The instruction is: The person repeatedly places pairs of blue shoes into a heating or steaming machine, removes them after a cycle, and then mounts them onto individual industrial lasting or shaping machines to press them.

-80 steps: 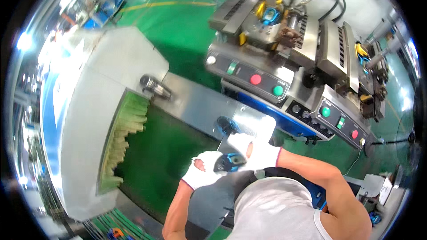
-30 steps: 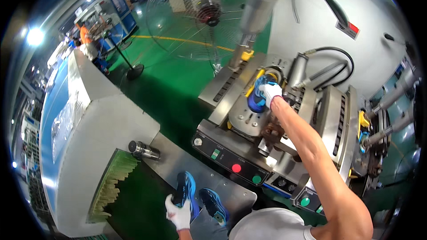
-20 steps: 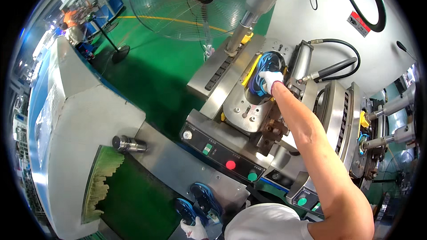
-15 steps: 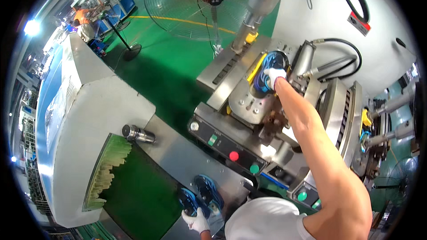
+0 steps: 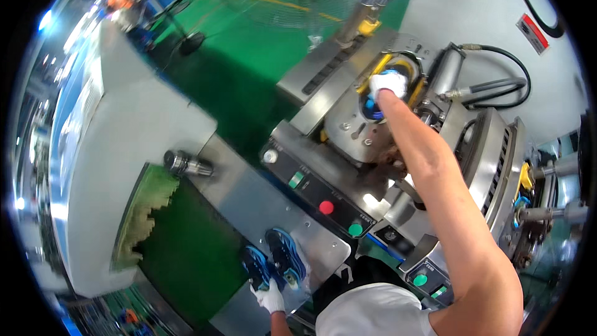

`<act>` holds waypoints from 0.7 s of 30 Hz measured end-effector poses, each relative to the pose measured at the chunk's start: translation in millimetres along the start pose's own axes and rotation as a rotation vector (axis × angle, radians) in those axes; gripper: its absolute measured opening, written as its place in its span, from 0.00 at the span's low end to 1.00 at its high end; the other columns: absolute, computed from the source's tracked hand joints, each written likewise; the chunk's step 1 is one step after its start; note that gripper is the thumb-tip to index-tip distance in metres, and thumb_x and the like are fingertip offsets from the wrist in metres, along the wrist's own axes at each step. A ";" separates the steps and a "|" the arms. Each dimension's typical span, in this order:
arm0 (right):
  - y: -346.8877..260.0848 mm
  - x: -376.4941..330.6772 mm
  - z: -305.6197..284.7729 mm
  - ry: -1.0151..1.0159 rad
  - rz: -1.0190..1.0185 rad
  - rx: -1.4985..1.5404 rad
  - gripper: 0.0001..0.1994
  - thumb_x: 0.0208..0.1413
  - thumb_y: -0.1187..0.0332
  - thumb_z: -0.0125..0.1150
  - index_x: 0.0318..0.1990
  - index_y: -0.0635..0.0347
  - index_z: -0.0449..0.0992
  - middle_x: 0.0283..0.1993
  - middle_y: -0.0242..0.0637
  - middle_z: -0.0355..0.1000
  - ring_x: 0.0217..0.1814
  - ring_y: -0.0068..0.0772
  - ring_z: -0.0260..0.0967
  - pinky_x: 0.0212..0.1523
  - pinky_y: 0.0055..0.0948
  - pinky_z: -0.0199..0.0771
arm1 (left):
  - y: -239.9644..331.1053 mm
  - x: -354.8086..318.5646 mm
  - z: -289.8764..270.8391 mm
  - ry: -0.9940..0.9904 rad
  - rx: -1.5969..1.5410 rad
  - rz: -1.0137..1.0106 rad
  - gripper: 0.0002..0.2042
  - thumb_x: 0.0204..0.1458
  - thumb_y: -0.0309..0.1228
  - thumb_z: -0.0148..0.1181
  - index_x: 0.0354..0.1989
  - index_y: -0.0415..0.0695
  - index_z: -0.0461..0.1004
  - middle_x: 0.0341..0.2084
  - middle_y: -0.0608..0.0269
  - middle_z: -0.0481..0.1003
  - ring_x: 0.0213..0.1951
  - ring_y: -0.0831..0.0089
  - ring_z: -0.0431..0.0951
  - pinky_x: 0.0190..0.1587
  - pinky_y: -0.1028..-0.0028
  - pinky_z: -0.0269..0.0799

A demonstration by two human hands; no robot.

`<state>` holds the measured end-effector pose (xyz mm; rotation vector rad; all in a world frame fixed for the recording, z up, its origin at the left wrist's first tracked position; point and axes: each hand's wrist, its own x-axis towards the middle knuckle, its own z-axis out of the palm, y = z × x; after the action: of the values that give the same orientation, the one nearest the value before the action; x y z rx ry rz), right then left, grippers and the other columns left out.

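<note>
My left hand (image 5: 271, 297), in a white glove, is closed on the heel end of a dark shoe with blue trim (image 5: 256, 266). A matching shoe (image 5: 288, 256) lies right beside it on the metal ledge. My right arm stretches out to a press machine, where my white-gloved right hand (image 5: 387, 83) is closed on a blue shoe (image 5: 372, 104) in the oval opening of a metal plate (image 5: 348, 126). Hand and glove cover most of that shoe, and my right fingertips are blurred. Yellow guide pieces (image 5: 375, 70) flank the opening.
A control panel (image 5: 311, 190) with green and red buttons runs along the machine's front. A green conveyor belt (image 5: 193, 255) passes under a white housing (image 5: 143, 118) with a fringed curtain. A metal cylinder (image 5: 188, 163) lies on the ledge. Black hoses (image 5: 519, 78) curve at the right.
My head view has shifted, so the machine sits slightly differently. My right hand now hides more of the shoe in the machine. The left hand stays at its shoe.
</note>
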<state>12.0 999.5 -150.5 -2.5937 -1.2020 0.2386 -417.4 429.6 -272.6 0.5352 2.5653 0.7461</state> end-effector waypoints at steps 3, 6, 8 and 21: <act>29.3 39.2 7.6 -0.062 -0.147 -0.153 0.20 0.58 0.55 0.56 0.47 0.60 0.84 0.52 0.47 0.81 0.51 0.48 0.80 0.49 0.42 0.79 | 32.7 -6.1 -9.7 -0.084 -0.178 -0.027 0.38 0.48 0.33 0.72 0.68 0.40 0.63 0.54 0.44 0.77 0.55 0.51 0.79 0.63 0.60 0.70; 79.5 73.1 -17.5 -0.509 0.073 0.783 0.10 0.58 0.62 0.69 0.44 0.55 0.79 0.34 0.33 0.74 0.34 0.31 0.72 0.37 0.42 0.76 | 24.8 12.4 4.6 -0.088 -0.007 0.078 0.40 0.47 0.37 0.74 0.68 0.42 0.61 0.54 0.47 0.78 0.56 0.53 0.78 0.62 0.61 0.70; 56.0 6.4 -48.9 -0.305 -0.105 0.808 0.22 0.58 0.56 0.67 0.47 0.71 0.79 0.44 0.42 0.79 0.43 0.30 0.73 0.42 0.34 0.74 | 27.9 9.2 -5.0 -0.094 -0.085 0.035 0.39 0.47 0.40 0.74 0.67 0.42 0.62 0.55 0.47 0.77 0.57 0.51 0.77 0.62 0.59 0.70; 131.7 -406.1 23.7 -0.263 -0.824 -0.586 0.53 0.44 0.51 0.70 0.74 0.73 0.52 0.78 0.65 0.45 0.81 0.65 0.38 0.79 0.56 0.34 | -13.2 45.4 -49.9 -0.438 -0.241 0.208 0.32 0.44 0.39 0.72 0.59 0.41 0.70 0.51 0.42 0.76 0.55 0.46 0.77 0.60 0.58 0.71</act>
<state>-159.8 611.1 -200.0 -2.2343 -2.6255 0.0501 -482.9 419.8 -254.3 0.7938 2.0070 0.8817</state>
